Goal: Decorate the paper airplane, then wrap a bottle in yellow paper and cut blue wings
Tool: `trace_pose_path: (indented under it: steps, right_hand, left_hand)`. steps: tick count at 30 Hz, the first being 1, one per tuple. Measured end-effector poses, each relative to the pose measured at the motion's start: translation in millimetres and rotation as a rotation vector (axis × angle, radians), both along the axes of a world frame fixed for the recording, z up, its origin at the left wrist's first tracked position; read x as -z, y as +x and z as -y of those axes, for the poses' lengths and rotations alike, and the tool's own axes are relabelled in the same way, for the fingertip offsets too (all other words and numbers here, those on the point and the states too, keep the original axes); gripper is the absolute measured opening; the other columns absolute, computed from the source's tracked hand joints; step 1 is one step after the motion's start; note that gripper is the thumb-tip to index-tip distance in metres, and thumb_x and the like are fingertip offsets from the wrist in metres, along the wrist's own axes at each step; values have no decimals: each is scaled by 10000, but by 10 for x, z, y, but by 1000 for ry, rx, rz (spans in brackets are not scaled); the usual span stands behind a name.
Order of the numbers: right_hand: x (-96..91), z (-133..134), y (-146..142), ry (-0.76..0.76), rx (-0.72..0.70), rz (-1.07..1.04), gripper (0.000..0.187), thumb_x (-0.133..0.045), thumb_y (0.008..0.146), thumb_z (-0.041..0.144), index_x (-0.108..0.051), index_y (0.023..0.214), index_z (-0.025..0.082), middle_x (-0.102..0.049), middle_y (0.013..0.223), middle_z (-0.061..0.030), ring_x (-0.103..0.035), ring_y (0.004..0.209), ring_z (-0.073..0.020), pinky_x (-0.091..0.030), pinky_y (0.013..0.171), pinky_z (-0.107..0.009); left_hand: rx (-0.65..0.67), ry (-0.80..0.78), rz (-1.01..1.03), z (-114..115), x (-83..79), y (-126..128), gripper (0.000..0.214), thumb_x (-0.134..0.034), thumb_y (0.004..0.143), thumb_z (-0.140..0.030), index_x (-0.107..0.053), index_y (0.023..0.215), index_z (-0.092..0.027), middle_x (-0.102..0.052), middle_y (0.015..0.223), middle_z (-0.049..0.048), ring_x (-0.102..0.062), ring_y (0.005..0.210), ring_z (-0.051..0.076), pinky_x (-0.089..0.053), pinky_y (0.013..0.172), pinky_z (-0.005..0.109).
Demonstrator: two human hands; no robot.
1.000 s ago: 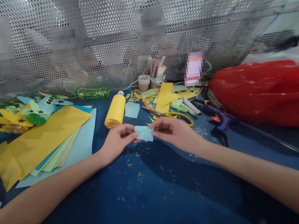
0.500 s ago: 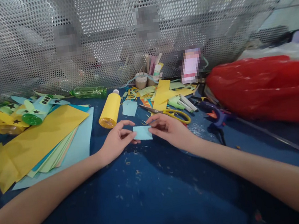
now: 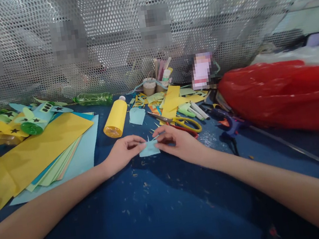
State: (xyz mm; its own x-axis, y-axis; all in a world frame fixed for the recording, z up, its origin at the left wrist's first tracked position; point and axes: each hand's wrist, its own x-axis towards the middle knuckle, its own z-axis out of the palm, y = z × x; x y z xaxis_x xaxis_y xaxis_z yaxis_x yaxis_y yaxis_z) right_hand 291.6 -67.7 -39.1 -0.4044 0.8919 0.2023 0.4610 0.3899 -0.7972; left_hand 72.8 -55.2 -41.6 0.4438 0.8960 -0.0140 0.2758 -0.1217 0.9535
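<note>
Between my two hands is a small piece of light blue paper (image 3: 149,149), pinched at both sides. My left hand (image 3: 124,153) grips its left edge between thumb and fingers. On the right edge, my right hand (image 3: 177,142) holds it the same way. Thin points of paper rise behind its upper edge. Just beyond my hands lie scissors (image 3: 183,123) with yellow handles. A yellow-wrapped bottle (image 3: 116,117) lies past my left hand, and a light blue paper cut-out (image 3: 137,116) is beside it.
Stacked coloured paper (image 3: 48,151) and paper-decorated bottles (image 3: 36,119) are at the left. Paper scraps (image 3: 171,100), a green bottle (image 3: 93,98) and cups of sticks (image 3: 149,86) line the back. At the right are a glue gun (image 3: 231,125), a clear stick (image 3: 287,143) and a red plastic bag (image 3: 281,96).
My hands have drawn the light blue paper slightly nearer. It was a flat rectangle; now its upper edge looks bent, with points showing behind it.
</note>
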Motion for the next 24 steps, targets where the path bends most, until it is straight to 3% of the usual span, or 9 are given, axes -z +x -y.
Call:
trace_pose_path:
  steps: [4,6,8,11,14,20,24]
  right_hand:
    - [-47,-129,179,348,290,523,157,-522,875,325,-558,933,184,-656,924,-127,-628,898,-282,-495,805,-426]
    - [-32,-187,266,420,389,803,234,-550,851,351,-586,904,125,-635,916,-204,-601,918,-359,-473,799,-482]
    - [-4,-220,324,419,401,954,300,-515,870,380,-607,875,94,-625,875,-231,-592,904,-381,-457,791,-492]
    - [37,-244,381,449,372,1029,329,-392,920,319,-621,852,91,-624,856,-231,-585,908,-365,-444,791,-474]
    - [68,-292,447,470,362,1095,230,-442,862,253,-615,863,103,-640,865,-216,-593,883,-349,-458,742,-437]
    - [65,-448,550,114,445,996,226,-566,791,324,-574,923,140,-687,861,-184,-659,774,-304,-471,638,-354]
    - [0,-481,545,99,489,802,240,-544,823,448,-513,792,212,-676,732,-143,-645,653,-289,-431,542,-345]
  left_hand:
    - [-51,-14,63,-20,32,-1,208,-662,776,-361,-630,854,-171,-670,786,6,-601,717,134,-474,704,273]
    - [-83,-5,109,-29,51,0,204,-659,777,-357,-617,855,-173,-651,776,-4,-584,712,124,-461,702,263]
    - [-97,-20,148,-40,68,0,211,-650,783,-362,-598,865,-175,-631,756,-11,-575,695,118,-451,675,255]
    - [-103,-76,190,-54,87,-5,233,-650,780,-366,-574,886,-173,-625,739,-9,-595,687,126,-447,647,256]
    - [-118,-118,243,-61,97,-9,244,-686,741,-323,-562,889,-173,-653,781,2,-625,726,134,-474,709,277]
    - [-145,-158,329,-75,101,-3,342,-750,678,-268,-578,954,-162,-686,901,28,-634,790,136,-493,800,298]
    - [-150,-197,364,-85,56,-9,329,-759,683,-262,-626,966,-159,-684,929,21,-623,822,136,-487,806,281]
